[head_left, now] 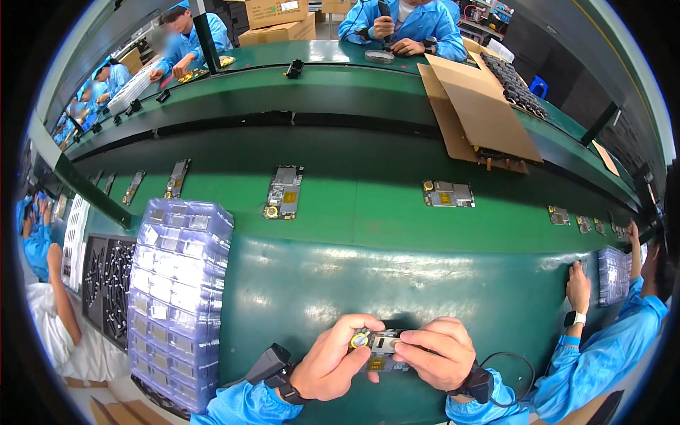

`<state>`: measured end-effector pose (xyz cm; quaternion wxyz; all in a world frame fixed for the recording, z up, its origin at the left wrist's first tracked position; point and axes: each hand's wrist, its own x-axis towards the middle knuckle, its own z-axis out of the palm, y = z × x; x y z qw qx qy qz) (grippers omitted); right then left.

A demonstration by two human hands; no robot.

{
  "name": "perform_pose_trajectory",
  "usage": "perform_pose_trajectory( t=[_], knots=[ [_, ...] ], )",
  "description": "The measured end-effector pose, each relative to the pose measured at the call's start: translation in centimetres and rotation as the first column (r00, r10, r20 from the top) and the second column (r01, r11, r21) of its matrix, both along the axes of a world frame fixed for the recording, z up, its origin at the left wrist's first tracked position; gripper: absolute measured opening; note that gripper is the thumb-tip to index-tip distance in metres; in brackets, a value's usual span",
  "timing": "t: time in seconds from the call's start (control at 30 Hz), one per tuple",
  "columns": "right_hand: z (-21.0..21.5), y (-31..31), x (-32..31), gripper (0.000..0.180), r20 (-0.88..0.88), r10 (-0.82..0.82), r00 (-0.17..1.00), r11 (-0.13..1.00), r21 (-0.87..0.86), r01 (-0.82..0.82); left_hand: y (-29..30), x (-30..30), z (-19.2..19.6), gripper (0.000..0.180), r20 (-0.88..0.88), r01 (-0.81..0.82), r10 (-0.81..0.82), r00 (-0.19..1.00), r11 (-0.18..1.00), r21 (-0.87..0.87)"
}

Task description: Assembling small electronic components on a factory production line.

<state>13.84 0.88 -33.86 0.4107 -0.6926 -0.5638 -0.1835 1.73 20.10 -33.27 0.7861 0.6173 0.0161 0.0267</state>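
Just above the near edge of the workbench, a circuit board (377,364) is held up between my two hands. It carries a round gold-ringed part at its left end, a silver metal plate (383,345) and a gold patch. My left hand (327,363) grips the board's left end, thumb on its face beside the round part. My right hand (440,352) is closed at the board's right side, fingertips against the silver plate. Whether a separate small piece is pinched there is hidden by the fingers.
To the left stands a stack of clear plastic trays (177,283) with silver pieces, beside a black tray (95,312) of small dark parts. Several circuit boards, including one nearby (285,193), lie along the green conveyor belt (354,184). A co-worker's hand (579,287) rests at the right.
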Motion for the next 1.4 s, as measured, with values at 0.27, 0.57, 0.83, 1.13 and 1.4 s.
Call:
perform_pose_trajectory(
  t=[0.27, 0.57, 0.83, 1.13, 1.4],
  knots=[
    [-0.07, -0.17, 0.01, 0.032, -0.001, -0.004, 1.000, 1.000, -0.012, 0.004, 0.25, -0.02, -0.41, 0.036, 0.052, 0.032, -0.036, 0.998, 0.997, 0.066],
    [-0.13, -0.32, 0.01, 0.032, -0.013, -0.001, 1.000, 1.000, -0.021, 0.001, 0.11, -0.07, -0.70, 0.034, 0.073, 0.030, -0.033, 0.997, 0.998, 0.048],
    [-0.12, -0.43, 0.14, 0.035, 0.012, 0.041, 0.999, 0.999, -0.033, -0.041, 0.08, -0.21, -0.64, 0.033, 0.069, 0.025, -0.028, 0.997, 0.999, 0.041],
    [-0.10, -0.30, 0.00, 0.036, 0.007, 0.023, 1.000, 0.999, -0.038, -0.023, 0.16, -0.25, -0.53, 0.033, 0.067, 0.029, -0.033, 0.997, 0.998, 0.058],
    [0.04, -0.16, -0.18, 0.032, 0.064, -0.004, 0.998, 0.999, -0.037, 0.007, -0.33, -0.02, -0.77, 0.024, 0.074, -0.055, 0.045, 0.996, 0.989, 0.140]
  ],
)
